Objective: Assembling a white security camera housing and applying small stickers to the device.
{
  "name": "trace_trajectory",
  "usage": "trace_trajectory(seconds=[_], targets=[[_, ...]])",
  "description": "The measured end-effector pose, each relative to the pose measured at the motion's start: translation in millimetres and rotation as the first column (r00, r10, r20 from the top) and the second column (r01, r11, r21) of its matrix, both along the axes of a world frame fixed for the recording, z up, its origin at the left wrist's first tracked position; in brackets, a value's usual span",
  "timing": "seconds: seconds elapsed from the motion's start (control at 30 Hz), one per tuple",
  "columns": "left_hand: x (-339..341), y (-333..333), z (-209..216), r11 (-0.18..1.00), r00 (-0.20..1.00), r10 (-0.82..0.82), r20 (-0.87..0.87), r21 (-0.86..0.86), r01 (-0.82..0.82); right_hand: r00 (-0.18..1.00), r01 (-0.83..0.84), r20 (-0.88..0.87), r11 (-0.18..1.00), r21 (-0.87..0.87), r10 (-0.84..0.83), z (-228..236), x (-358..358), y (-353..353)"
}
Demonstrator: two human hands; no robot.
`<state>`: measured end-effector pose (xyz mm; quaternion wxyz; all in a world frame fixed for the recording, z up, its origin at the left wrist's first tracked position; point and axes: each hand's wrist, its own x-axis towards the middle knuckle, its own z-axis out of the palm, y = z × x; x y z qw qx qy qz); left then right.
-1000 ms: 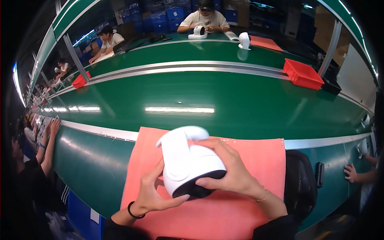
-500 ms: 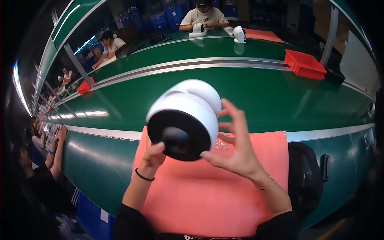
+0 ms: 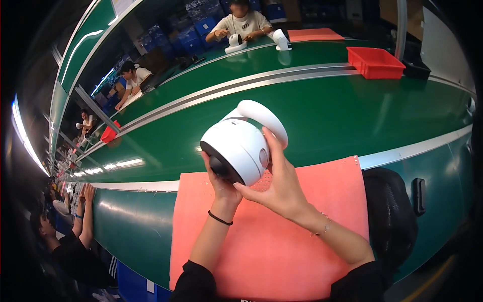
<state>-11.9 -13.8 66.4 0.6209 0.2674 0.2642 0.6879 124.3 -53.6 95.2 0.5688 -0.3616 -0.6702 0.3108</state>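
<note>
A white round-headed camera (image 3: 239, 146) with a black front face is held up above the pink foam mat (image 3: 261, 241). Its rounded white base or arm curves out at the upper right. My left hand (image 3: 221, 183) supports it from below, closed round the lower edge near the black face. On the right side, my right hand (image 3: 279, 181) grips the housing, with the thumb at the bottom edge and fingers up by the base. The black face points to the lower left, and a round recess shows on the camera's side.
A green conveyor belt (image 3: 322, 116) runs behind the mat. Beyond it stand a red bin (image 3: 376, 63) and a co-worker (image 3: 241, 25) with similar white cameras. At my right lie a black bag-like object (image 3: 390, 216) and a small black device (image 3: 418, 196). Another person (image 3: 70, 241) sits at left.
The camera has turned, so its black face now points lower left and its white side shows. My right hand has closed in on the housing. The whole view has tilted slightly.
</note>
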Motion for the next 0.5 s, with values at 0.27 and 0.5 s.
trace_trajectory(seconds=[0.27,0.5], targets=[[10.3,-3.3,7.9,0.986,0.993,0.120,0.004,0.117,-0.120,0.993,-0.113,-0.017,0.987,0.114,0.116,-8.7,8.9,23.0],[9.1,2.0,7.5,0.990,0.981,0.134,-0.138,-0.017,-0.137,0.984,-0.066,-0.163,0.996,0.054,0.074,-25.2,1.9,27.4]])
